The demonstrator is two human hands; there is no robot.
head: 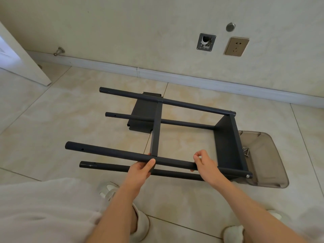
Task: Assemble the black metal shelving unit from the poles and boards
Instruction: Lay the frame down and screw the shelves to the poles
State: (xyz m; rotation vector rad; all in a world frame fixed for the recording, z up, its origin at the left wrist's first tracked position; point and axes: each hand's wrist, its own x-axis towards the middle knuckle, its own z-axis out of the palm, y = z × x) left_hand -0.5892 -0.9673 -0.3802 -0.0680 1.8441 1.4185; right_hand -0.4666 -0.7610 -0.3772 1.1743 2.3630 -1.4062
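Observation:
The black shelving frame lies on its side on the tiled floor. Several black poles run left to right; the nearest upper pole (112, 152) is the one I hold. A black board (228, 144) is fixed at the poles' right ends, and a second board (156, 128) sits edge-on across the middle. My left hand (142, 168) grips the near upper pole where that middle board meets it. My right hand (204, 163) grips the same pole further right, thumb and forefinger raised above it. Another loose black board (142, 116) lies flat on the floor behind the frame.
A clear grey plastic tray (266, 160) lies on the floor right of the frame, with several screws (246, 151) in it. The wall with a socket (236, 46) and skirting board runs behind. A white door (22, 60) stands at the left. My knees and slippers are below.

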